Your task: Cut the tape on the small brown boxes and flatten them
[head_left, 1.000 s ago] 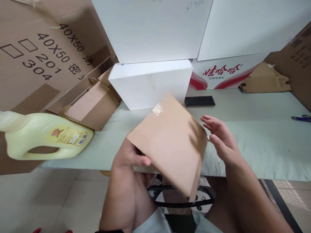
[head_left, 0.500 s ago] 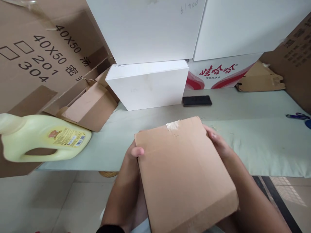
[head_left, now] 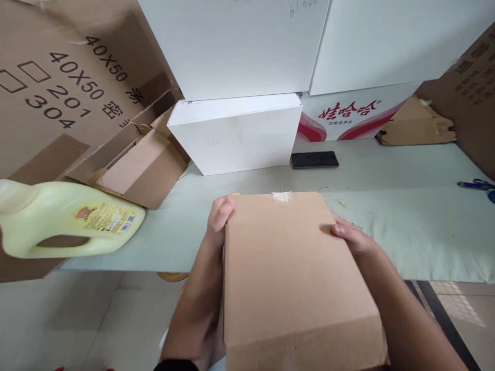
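A brown cardboard box [head_left: 294,268] is held between my two hands at the front edge of the table. My left hand [head_left: 219,216] grips its upper left corner, with the fingertips curled over the edge. On the opposite side my right hand [head_left: 351,234] clasps the right edge, its thumb lying on the top face and its other fingers mostly hidden behind the box. A piece of clear tape [head_left: 282,196] sticks to the middle of the far edge. The near flap [head_left: 309,342] slopes down toward me.
A pale yellow jug [head_left: 77,221] lies on its side at left, beside an open carton [head_left: 154,170]. White boxes [head_left: 240,139] stand at the back. A black phone [head_left: 314,159], a flattened cardboard piece [head_left: 417,126] and blue scissors [head_left: 477,184] rest on the green-covered table [head_left: 417,206].
The box has turned slightly and now sits straighter, its near flap showing more. My left hand has moved up to the corner; my right thumb has come onto the top face.
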`<state>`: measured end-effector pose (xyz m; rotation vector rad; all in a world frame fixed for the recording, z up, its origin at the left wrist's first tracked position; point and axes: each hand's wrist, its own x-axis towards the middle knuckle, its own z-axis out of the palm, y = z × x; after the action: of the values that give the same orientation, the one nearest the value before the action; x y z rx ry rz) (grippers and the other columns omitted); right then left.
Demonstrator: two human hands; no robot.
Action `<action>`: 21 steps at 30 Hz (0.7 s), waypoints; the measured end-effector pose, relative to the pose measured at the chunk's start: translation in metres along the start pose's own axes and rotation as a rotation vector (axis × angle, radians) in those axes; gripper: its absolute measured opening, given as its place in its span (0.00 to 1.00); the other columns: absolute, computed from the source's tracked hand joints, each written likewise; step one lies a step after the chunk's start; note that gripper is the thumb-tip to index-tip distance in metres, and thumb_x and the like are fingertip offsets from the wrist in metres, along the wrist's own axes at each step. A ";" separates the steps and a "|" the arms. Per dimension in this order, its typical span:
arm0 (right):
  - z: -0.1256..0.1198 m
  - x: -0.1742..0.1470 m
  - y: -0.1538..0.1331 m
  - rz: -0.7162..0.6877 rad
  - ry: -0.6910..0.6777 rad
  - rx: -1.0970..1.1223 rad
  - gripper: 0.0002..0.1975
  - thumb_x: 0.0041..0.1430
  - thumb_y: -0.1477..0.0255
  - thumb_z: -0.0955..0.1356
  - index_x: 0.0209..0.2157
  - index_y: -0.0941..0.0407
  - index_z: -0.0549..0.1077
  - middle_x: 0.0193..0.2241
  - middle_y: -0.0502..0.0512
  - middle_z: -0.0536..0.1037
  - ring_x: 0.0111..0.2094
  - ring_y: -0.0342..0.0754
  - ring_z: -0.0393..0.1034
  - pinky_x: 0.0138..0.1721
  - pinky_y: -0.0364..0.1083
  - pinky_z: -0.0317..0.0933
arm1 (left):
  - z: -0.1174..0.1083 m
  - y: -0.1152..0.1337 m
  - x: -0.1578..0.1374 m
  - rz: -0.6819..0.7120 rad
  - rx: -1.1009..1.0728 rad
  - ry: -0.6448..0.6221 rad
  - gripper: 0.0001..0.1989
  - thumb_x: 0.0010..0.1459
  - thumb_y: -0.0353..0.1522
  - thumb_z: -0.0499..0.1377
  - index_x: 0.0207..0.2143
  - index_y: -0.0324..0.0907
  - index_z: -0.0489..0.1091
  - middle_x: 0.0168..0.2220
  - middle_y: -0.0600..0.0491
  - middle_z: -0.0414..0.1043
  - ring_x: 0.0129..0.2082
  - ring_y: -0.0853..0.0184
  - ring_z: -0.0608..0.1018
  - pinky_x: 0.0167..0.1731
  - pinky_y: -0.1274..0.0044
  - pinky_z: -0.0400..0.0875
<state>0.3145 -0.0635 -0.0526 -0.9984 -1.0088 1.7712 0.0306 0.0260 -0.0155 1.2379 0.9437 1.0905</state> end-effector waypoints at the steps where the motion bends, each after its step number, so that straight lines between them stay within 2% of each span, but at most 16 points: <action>1: 0.001 0.001 -0.001 0.001 0.010 0.025 0.27 0.49 0.45 0.74 0.42 0.50 0.78 0.37 0.57 0.82 0.42 0.58 0.80 0.36 0.54 0.75 | -0.002 -0.002 0.003 0.015 0.017 -0.020 0.27 0.55 0.53 0.61 0.20 0.44 0.54 0.18 0.59 0.49 0.18 0.73 0.55 0.18 0.76 0.49; 3: 0.005 0.003 -0.001 -0.015 0.054 0.087 0.31 0.48 0.45 0.75 0.49 0.48 0.76 0.42 0.57 0.82 0.45 0.60 0.80 0.38 0.55 0.76 | -0.003 -0.005 0.007 0.049 0.055 -0.027 0.27 0.56 0.51 0.61 0.20 0.45 0.51 0.18 0.60 0.47 0.18 0.73 0.52 0.19 0.76 0.46; 6: 0.008 0.006 -0.001 -0.063 0.178 0.097 0.36 0.51 0.49 0.73 0.60 0.44 0.68 0.50 0.56 0.80 0.49 0.61 0.78 0.43 0.58 0.76 | -0.001 -0.007 0.010 0.127 0.116 0.069 0.26 0.58 0.46 0.61 0.20 0.45 0.50 0.19 0.60 0.46 0.19 0.73 0.51 0.20 0.76 0.46; 9: 0.008 0.010 0.000 -0.184 0.270 -0.064 0.38 0.54 0.50 0.72 0.64 0.39 0.59 0.60 0.53 0.72 0.55 0.61 0.74 0.49 0.58 0.74 | 0.004 -0.004 0.010 0.197 0.127 0.176 0.22 0.57 0.41 0.62 0.21 0.44 0.51 0.21 0.60 0.49 0.21 0.72 0.53 0.22 0.77 0.49; 11: 0.006 0.015 0.001 -0.277 0.299 -0.163 0.38 0.55 0.50 0.71 0.64 0.37 0.56 0.64 0.53 0.66 0.59 0.61 0.70 0.51 0.57 0.72 | 0.008 -0.002 0.010 0.230 0.112 0.221 0.20 0.54 0.38 0.62 0.22 0.44 0.52 0.22 0.60 0.51 0.22 0.72 0.54 0.23 0.77 0.50; 13: 0.003 0.020 0.004 -0.338 0.340 -0.189 0.38 0.56 0.50 0.70 0.64 0.38 0.53 0.61 0.54 0.65 0.58 0.60 0.69 0.51 0.56 0.71 | 0.010 0.000 0.010 0.258 0.097 0.260 0.18 0.51 0.36 0.63 0.23 0.44 0.54 0.24 0.59 0.53 0.23 0.72 0.56 0.23 0.78 0.51; 17: -0.004 0.028 0.012 -0.454 0.472 -0.164 0.37 0.52 0.51 0.73 0.60 0.40 0.57 0.49 0.52 0.66 0.46 0.51 0.70 0.43 0.49 0.70 | 0.014 -0.002 0.011 0.298 0.066 0.373 0.14 0.48 0.33 0.63 0.26 0.44 0.57 0.26 0.59 0.55 0.24 0.72 0.57 0.24 0.78 0.54; 21: -0.004 0.030 0.014 -0.460 0.529 -0.163 0.33 0.51 0.54 0.75 0.56 0.41 0.63 0.48 0.50 0.66 0.36 0.45 0.65 0.34 0.44 0.66 | 0.015 -0.005 0.011 0.442 0.056 0.591 0.14 0.46 0.31 0.60 0.24 0.45 0.52 0.24 0.59 0.50 0.23 0.71 0.57 0.26 0.77 0.54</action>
<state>0.3044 -0.0396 -0.0729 -1.1445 -0.9498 0.9898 0.0486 0.0328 -0.0186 1.2211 1.1697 1.8565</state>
